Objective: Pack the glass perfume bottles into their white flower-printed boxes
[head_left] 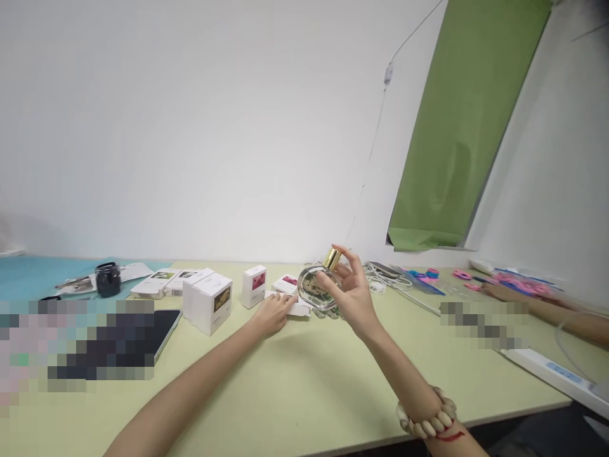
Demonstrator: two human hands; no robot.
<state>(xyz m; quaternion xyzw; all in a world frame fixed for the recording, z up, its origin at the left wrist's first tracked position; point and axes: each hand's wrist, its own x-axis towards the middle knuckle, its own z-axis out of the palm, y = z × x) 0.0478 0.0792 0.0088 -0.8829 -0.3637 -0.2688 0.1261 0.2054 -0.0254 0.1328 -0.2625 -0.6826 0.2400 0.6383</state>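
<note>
Raised above the table, my right hand [354, 292] is closed around a round clear glass perfume bottle [314, 287] with a gold cap, which tilts to the right. Its thumb lies across the glass and the index finger reaches the cap. My left hand [273, 315] lies low on the table, fingers stretched out over a white carton piece [299, 309], partly hidden by the hand and the bottle. Just behind is a flat white box [285, 284] with a pink picture. A small upright white box [254, 285] with a red picture stands left of that hand.
Larger white boxes [207, 303] stand left of centre, near flat boxes [159, 282] and a dark jar [108, 279]. White cables [378, 279] lie behind my right hand. At right are a power strip [547, 371], pink items [523, 284] and another person's arm [547, 311].
</note>
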